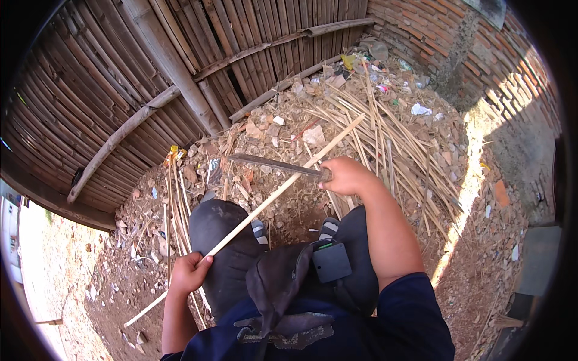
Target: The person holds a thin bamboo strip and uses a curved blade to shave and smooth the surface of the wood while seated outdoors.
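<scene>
From where I stand, the person sits low over rubble, with a pale stick (pixel 265 204) slanting from beside the left hip, across the left thigh (pixel 220 224) and up to the right. The left hand (pixel 189 272) is closed around its lower part, thumb along the top, with a tail of it poking out below the fist. The right hand (pixel 346 177) is wrapped around the handle of a knife (pixel 271 163), though I can't make out how each finger sits. The blade crosses the stick just beside that fist, its tip pointing left into open air; whether the edge bites or only rests there, I can't tell. What worries me is that the stick's upper end seems to have nothing firm under it, so a hard push could make it roll or whip, and the blade might skid. A skid down the slope would head for the left thigh and the left fingers; a drop would threaten the feet (pixel 260 231) below. The right fingers sit close to the crossing too, so a loose hold could bring the knuckles against the wood. The heap of sticks (pixel 421 174) on the right lies near enough that the free end could snag in it, if swung that way.
</scene>
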Action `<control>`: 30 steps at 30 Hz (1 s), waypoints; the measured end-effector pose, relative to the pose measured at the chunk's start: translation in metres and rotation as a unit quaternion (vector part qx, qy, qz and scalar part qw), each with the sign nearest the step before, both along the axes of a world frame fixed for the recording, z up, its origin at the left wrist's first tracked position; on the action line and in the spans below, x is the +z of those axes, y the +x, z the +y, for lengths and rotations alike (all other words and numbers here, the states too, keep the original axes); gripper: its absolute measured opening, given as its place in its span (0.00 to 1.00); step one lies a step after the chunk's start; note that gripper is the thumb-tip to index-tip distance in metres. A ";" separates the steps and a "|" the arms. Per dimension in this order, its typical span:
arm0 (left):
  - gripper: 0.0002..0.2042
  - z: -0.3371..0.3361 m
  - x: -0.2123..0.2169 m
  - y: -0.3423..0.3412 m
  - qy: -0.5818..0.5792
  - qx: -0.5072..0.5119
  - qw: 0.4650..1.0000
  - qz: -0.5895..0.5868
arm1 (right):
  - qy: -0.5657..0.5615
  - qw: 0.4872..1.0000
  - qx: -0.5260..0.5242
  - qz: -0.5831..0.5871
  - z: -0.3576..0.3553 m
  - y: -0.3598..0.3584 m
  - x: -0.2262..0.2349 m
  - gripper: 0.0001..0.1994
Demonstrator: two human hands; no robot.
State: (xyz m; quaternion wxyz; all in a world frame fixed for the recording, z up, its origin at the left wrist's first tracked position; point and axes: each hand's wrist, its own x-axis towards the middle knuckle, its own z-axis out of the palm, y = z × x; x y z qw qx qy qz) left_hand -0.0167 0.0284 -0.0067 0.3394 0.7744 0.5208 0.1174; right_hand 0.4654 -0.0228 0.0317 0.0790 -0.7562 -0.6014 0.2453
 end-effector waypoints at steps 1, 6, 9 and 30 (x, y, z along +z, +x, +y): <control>0.25 0.001 -0.001 -0.001 0.000 -0.004 1.000 -0.003 | 0.000 1.000 0.000 0.000 0.000 0.004 0.000 0.26; 0.24 -0.001 0.002 0.002 0.003 0.001 1.000 -0.001 | 0.020 0.997 -0.076 -0.007 -0.004 0.022 -0.007 0.28; 0.24 -0.001 0.004 0.004 0.006 -0.003 1.000 0.002 | 0.022 0.996 -0.081 -0.013 -0.005 0.023 -0.007 0.29; 0.25 0.000 -0.002 0.000 0.015 0.003 1.000 0.020 | -0.023 0.997 -0.074 -0.014 -0.003 0.009 0.009 0.30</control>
